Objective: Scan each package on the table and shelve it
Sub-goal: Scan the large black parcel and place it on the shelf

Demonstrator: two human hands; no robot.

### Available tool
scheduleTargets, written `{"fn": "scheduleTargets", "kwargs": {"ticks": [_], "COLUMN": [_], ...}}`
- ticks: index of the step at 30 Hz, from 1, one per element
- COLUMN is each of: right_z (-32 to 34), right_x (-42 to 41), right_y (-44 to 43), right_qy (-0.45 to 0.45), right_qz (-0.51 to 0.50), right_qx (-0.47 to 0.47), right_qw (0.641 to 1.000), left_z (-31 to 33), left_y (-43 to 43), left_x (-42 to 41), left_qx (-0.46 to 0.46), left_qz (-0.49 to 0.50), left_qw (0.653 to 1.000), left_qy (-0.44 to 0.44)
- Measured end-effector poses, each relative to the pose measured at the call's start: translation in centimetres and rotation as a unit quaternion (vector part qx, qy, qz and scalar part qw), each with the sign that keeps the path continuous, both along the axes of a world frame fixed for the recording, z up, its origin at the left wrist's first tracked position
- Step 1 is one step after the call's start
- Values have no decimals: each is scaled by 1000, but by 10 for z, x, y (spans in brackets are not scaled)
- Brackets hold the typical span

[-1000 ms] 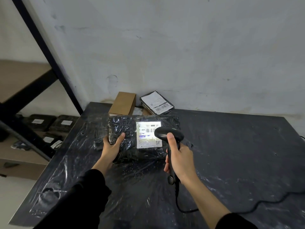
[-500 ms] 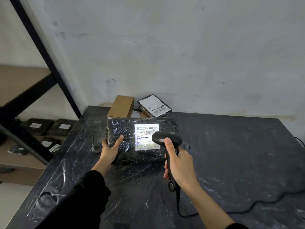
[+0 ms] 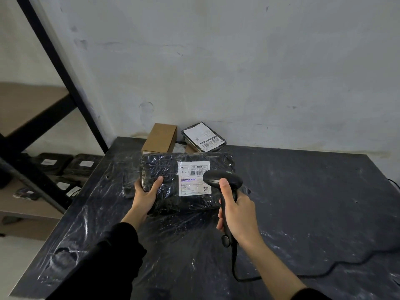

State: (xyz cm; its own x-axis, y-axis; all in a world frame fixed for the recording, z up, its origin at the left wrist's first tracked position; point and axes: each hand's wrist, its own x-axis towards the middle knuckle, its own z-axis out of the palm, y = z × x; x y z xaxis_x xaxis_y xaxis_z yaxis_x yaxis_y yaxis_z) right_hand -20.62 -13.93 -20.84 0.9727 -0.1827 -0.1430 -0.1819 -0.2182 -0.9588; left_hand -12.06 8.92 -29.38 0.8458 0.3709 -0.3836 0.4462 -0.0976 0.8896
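A: Has the glare gone off the white shipping label (image 3: 194, 178)?

B: Yes, it's dimmer than a moment ago, so I judge the scan done. The left hand (image 3: 145, 194) clamps the black plastic-wrapped package (image 3: 186, 180) on the dark film-covered table (image 3: 303, 202); the right hand (image 3: 238, 215) is wrapped round the black corded handheld scanner (image 3: 224, 187). Shelving comes next.

The white label (image 3: 194, 178) on the black wrapped package (image 3: 173, 180) reads "ECO" along its top and what looks like "F-42" in large characters at its left, beside a barcode; a QR code sits at its lower right, and the smaller print is too fine to read. The label on the rear package (image 3: 203, 137) shows a barcode and a small QR code, its text illegible.
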Motion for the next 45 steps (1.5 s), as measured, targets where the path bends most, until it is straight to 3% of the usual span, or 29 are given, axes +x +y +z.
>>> {"fn": "scheduleTargets", "kwargs": {"ticks": [8, 16, 21, 25, 31, 34, 37, 39, 41, 43, 45], "right_z": [-24, -89, -118, -134, -147, -142, -128, -114, -95, -73, -59], "right_x": [11, 33, 65, 82, 87, 86, 86, 89, 93, 92, 91], "right_y": [-6, -42, -77, -89, -91, -90, -82, -73, -60, -44, -33], "right_qy": [-8, 11, 100, 143, 126, 129, 34, -2, 43, 103, 93], "right_qz": [-2, -111, -201, -182, -100, -108, -140, -86, -11, 45, 53], "right_qx": [-13, -86, -106, -187, -251, -290, -332, -242, -70, 129, 238], "right_qw": [1000, 990, 969, 955, 955, 942, 932, 966, 997, 985, 965], "left_z": [4, 9, 7, 2, -2, -3, 1, 7, 15, 26, 38], "left_y": [-2, -16, -17, -16, -17, -14, -6, 3, 10, 16, 22], "left_x": [-3, 6, 13, 15, 11, 5, -2, -6, -10, -12, -13], "left_qx": [27, 93, 118, 132, 135, 126, 107, 83, 51, 13, -28], "left_qz": [8, 59, 77, 91, 103, 112, 119, 126, 132, 136, 132], "left_qw": [999, 993, 988, 985, 984, 984, 986, 988, 990, 991, 991], "left_qy": [17, 39, 58, 64, 56, 52, 50, 45, 29, 4, -21]}}
